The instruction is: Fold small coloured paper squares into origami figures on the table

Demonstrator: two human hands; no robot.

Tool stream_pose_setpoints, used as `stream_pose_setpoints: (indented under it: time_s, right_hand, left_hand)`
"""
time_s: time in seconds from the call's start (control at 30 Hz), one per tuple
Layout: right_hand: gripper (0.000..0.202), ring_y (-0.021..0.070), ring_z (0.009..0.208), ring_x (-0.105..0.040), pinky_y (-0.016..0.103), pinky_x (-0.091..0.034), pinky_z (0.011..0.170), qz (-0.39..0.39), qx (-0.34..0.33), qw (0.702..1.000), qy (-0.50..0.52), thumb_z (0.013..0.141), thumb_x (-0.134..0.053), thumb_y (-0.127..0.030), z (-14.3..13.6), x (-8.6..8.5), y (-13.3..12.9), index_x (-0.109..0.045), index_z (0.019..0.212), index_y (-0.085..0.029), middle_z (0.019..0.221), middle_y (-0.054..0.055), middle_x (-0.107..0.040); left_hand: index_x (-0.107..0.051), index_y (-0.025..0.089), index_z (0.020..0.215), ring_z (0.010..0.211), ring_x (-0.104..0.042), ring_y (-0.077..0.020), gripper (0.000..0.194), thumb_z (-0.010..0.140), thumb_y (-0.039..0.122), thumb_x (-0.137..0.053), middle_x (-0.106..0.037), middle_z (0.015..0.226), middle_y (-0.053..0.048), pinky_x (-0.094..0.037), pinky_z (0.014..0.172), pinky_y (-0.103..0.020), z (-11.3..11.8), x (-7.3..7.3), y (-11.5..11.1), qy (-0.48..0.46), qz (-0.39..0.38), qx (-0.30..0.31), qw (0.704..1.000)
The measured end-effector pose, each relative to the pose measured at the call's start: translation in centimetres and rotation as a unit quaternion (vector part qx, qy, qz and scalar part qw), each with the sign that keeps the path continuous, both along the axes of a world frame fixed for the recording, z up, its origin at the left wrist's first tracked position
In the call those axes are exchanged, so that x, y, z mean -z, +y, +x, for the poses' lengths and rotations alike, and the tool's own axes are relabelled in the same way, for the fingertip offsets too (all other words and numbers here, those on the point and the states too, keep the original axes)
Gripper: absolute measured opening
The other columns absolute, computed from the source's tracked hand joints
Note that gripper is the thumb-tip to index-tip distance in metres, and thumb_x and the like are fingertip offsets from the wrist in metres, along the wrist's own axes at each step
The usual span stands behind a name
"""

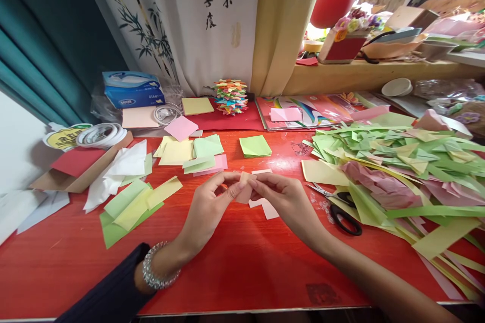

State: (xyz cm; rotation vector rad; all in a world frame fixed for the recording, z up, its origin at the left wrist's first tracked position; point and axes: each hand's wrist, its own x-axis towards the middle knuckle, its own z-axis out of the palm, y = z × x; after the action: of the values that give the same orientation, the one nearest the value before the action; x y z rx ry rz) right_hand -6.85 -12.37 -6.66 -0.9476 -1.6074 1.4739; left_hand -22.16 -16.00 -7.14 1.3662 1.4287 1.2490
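Between my two hands, above the middle of the red table, is a small piece of pale pink paper [244, 193]. My left hand [212, 202] pinches its left side between thumb and fingers. On its right edge, the thumb and fingers of my right hand [282, 197] are closed. Fingers hide part of the paper, so I cannot tell how it is folded. Beneath my right hand lie more pale pink paper pieces [270, 209]. Just beyond the hands sits a stack of green paper squares [255, 146]. Scissors with black handles [344, 217] rest right of my right hand.
Green, yellow and pink paper strips [401, 151] pile up on the right. Yellow and green sheets [132, 207] lie at left, near a cardboard tray [81, 179] with tape rolls [101, 135]. Behind stand a folded paper ornament [231, 98] and a blue tissue pack [132, 90].
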Motion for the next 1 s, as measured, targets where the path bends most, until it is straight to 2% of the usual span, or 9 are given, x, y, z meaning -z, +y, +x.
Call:
stream_pose_setpoints:
  time_s: [0.13, 0.4, 0.8, 1.0]
  right_hand:
    - [0.02, 0.0158, 0.072, -0.059, 0.029, -0.049, 0.068, -0.01, -0.011, 1.0, 0.014, 0.082, -0.053, -0.031, -0.07, 0.07, -0.02, -0.065, 0.086, -0.015, 0.077, 0.004, -0.063]
    - [0.023, 0.0154, 0.072, -0.062, 0.029, -0.051, 0.069, -0.011, -0.015, 1.0, 0.01, 0.082, -0.053, -0.033, -0.13, -0.02, -0.03, -0.067, 0.091, -0.017, 0.074, 0.003, -0.065]
    - [0.024, 0.0165, 0.073, -0.064, 0.029, -0.053, 0.07, -0.031, -0.018, 0.999, 0.009, 0.081, -0.054, -0.036, -0.09, -0.1, -0.13, -0.065, 0.082, -0.014, 0.076, 0.004, -0.067]
    - [0.026, 0.0167, 0.072, -0.063, 0.029, -0.052, 0.067, -0.029, -0.041, 0.998, -0.04, 0.08, -0.054, -0.039, 0.07, 0.03, 0.43, -0.063, 0.077, -0.015, 0.075, 0.004, -0.066]
  left_hand:
    - [-0.063, 0.023, 0.09, 0.083, -0.057, -0.0155, 0.018, 0.079, 0.036, -0.058, -0.065, 0.096, -0.001, -0.044, 0.07, -0.026, 0.03, -0.1, 0.03, -0.02, -0.01, -0.015, 1.0]
    - [-0.064, 0.021, 0.081, 0.068, -0.053, -0.0107, 0.014, 0.076, 0.034, -0.061, -0.065, 0.082, 0.001, -0.044, 0.064, -0.021, -0.08, -0.04, 0.1, -0.045, -0.015, -0.014, 0.999]
    - [-0.063, 0.019, 0.079, 0.069, -0.054, -0.01, 0.01, 0.078, 0.028, -0.059, -0.063, 0.078, 0.001, -0.044, 0.064, -0.019, -0.02, 0.02, 0.03, -0.059, -0.01, 0.001, 0.998]
    - [-0.062, 0.018, 0.077, 0.069, -0.058, -0.0112, 0.016, 0.079, 0.034, -0.057, -0.063, 0.074, 0.001, -0.046, 0.066, -0.021, -0.14, -0.16, 0.14, -0.048, -0.036, 0.012, 0.998]
